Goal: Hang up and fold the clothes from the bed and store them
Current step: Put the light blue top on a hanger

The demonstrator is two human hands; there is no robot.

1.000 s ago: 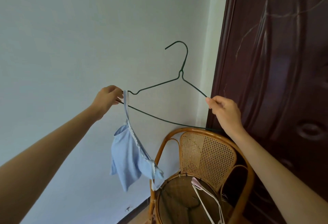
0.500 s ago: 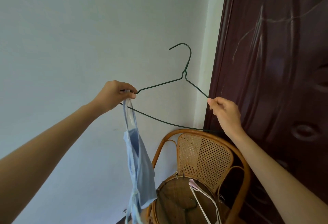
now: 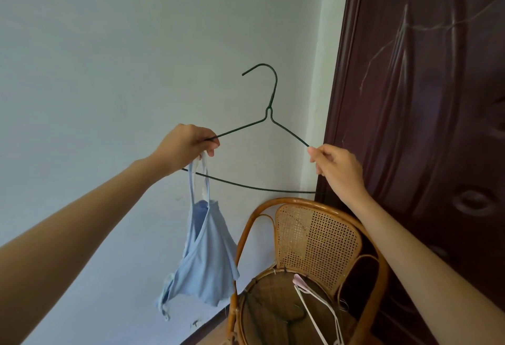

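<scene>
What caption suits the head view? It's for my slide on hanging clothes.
Both hands hold a green wire hanger; the left hand grips its end and a light blue camisole, the right hand pinches the other.

We see a pale wall (image 3: 123,57) filling the left and centre of the frame. Dark brown door (image 3: 423,98) takes the right side, with light scratch marks on its upper part. Rattan chair (image 3: 317,238) at lower centre-right, cane back facing us, close to the door. Strip of brown floor (image 3: 207,338) at bottom centre.
</scene>
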